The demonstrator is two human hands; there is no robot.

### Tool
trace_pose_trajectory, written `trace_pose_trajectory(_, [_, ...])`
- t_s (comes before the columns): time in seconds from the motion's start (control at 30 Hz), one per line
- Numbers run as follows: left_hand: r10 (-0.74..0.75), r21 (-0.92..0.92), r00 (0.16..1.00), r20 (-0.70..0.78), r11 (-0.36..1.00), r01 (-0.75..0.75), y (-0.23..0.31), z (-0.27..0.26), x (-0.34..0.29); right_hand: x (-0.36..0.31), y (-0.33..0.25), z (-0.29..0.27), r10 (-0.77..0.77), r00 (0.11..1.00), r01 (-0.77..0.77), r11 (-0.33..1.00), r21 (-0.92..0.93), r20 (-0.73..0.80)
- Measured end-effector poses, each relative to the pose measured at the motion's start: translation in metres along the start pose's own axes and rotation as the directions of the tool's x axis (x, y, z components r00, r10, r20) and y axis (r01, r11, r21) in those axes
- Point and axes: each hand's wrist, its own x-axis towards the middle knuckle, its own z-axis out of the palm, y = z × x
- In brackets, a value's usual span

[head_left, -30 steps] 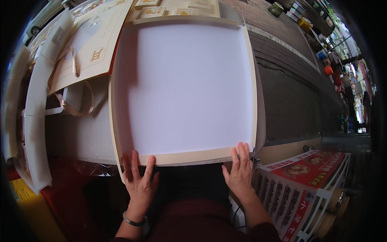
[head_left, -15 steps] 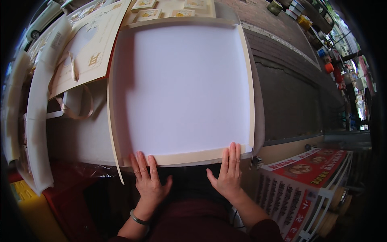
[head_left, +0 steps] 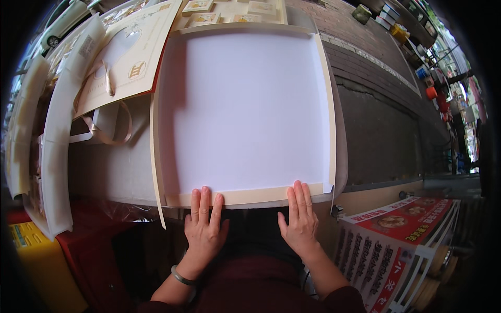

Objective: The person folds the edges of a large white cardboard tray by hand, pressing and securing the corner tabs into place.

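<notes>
A large, shallow white-lined box piece (head_left: 250, 109) with cream edges lies on a grey-topped table in front of me. Along its near side runs a cream strip (head_left: 255, 196). My left hand (head_left: 205, 229) has its fingers stretched out, their tips on this strip left of its middle. Nearer the strip's right end, my right hand (head_left: 300, 221) rests its straight fingers on it, thumb held apart. Neither hand grasps anything. At the near left corner a narrow cream flap (head_left: 160, 213) sticks out past the table edge. A small white corner tab (head_left: 327, 188) shows at the near right.
A cream gift bag (head_left: 125, 62) with ribbon handles lies left of the box piece, beside long translucent plastic-wrapped stacks (head_left: 58, 135). Beyond the far edge sits a tray of small cream boxes (head_left: 203, 19). A red-and-white printed sign (head_left: 402, 229) stands at lower right, a yellow crate (head_left: 44, 261) at lower left.
My left hand has slid right along the near strip, away from the left corner. The right hand has shifted slightly left. The whole view has moved a little.
</notes>
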Motion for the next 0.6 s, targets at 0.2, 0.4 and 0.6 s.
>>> trace_pose_trajectory(0.2, [0.149, -0.102, 0.989, 0.009, 0.984, -0.147, 0.029, 0.020, 0.017, 0.024, -0.035, 0.015, -0.126, 0.992, 0.127, 0.981, 0.150, -0.012])
trace_pose_trajectory(0.4, [0.002, 0.085, 1.000, -0.030, 0.996, 0.001, -0.020, -0.003, -0.004, -0.005, 0.027, -0.002, 0.019, 1.000, -0.020, 0.998, -0.053, -0.024])
trace_pose_trajectory(0.6, [-0.148, 0.118, 0.989, -0.001, 0.982, 0.147, -0.022, -0.011, -0.012, -0.009, 0.016, -0.002, 0.092, 0.995, -0.095, 0.991, -0.095, -0.042])
